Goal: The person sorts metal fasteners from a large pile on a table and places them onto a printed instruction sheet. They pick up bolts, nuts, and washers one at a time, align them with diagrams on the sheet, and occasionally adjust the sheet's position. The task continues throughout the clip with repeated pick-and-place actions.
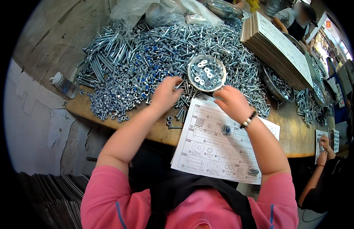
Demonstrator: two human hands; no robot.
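Note:
My left hand (165, 93) reaches into the edge of a big heap of silver bolts (173, 45), fingers curled on bolts at the pile's near side. My right hand (231, 102), a beaded bracelet on its wrist, hovers curled just below a small metal bowl of washers (206, 72); what it holds is hidden. A printed parts sheet (219, 145) lies under my right forearm with a few small parts (226, 129) on it. A mound of nuts (112, 101) sits left of my left hand.
A plastic bottle (64, 84) lies at the table's left edge. A tall stack of cardboard sheets (276, 47) stands at the back right, with metal pans of hardware (278, 86) beside it. Plastic bags (165, 11) lie behind the heap. Another person's hands (324, 147) work at far right.

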